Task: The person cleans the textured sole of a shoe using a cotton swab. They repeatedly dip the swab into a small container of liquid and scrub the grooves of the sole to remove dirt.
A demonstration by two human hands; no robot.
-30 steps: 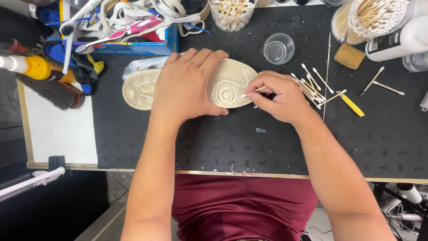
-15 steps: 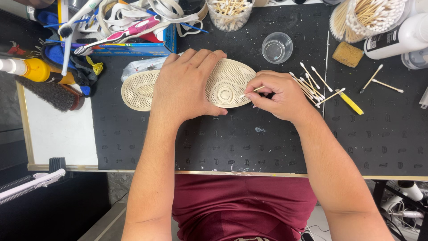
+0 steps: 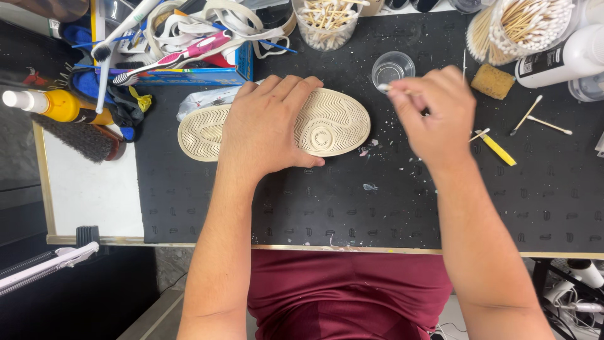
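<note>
A shoe lies sole-up on the black mat; its cream sole (image 3: 333,126) has a wavy tread and a round pattern near the toe. My left hand (image 3: 267,126) lies flat across the middle of the sole and presses it down. My right hand (image 3: 434,113) is raised to the right of the shoe and pinches a cotton swab (image 3: 385,88), whose tip is at the rim of a small clear cup (image 3: 393,66). The motion blurs the hand a little.
Used swabs (image 3: 531,116) and a yellow stick (image 3: 497,148) lie right of the hand. Tubs of cotton swabs (image 3: 327,22) (image 3: 528,25), a sponge (image 3: 492,80) and a white bottle (image 3: 566,56) stand at the back. Brushes, a blue box (image 3: 189,75) and a yellow spray bottle (image 3: 56,104) crowd the left.
My right hand has lifted off the toe of the sole and moved up and right with the swab to the clear cup. The left hand has stayed on the shoe.
</note>
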